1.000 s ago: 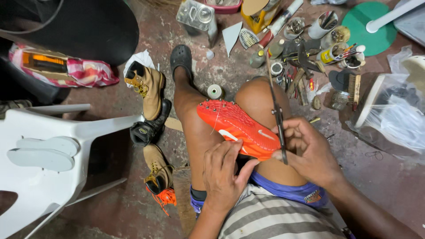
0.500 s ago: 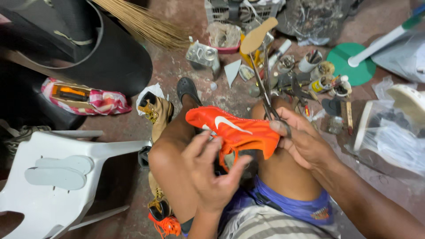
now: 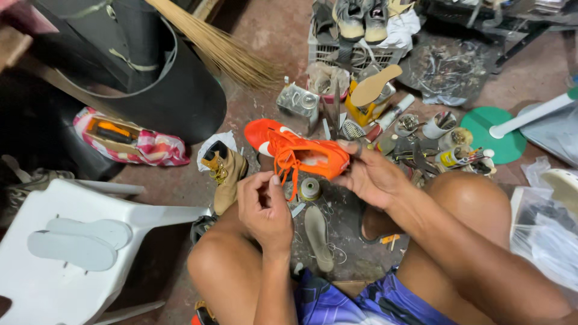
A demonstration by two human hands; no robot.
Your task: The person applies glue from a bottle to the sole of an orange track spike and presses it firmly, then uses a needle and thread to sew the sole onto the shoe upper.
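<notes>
An orange lace-up shoe (image 3: 298,151) is held out in front of my knees, toe to the left, laces facing me. My right hand (image 3: 370,174) grips its heel end. My left hand (image 3: 263,207) pinches an orange lace hanging from the shoe, fingers closed on it. Both knees are bent below, with purple shorts (image 3: 361,301) between them.
A white plastic chair (image 3: 66,253) with two pale insoles stands at left. A tan boot (image 3: 226,174), a thread spool (image 3: 310,188) and a loose insole (image 3: 319,238) lie on the floor. Cans, tools and a crate of shoes (image 3: 355,30) crowd the far side; a broom (image 3: 223,51) leans upper left.
The shoe has been turned from sole-up to laces-up and lifted off my thigh. My right hand no longer shows the thin tool it held; my left hand now pinches a lace.
</notes>
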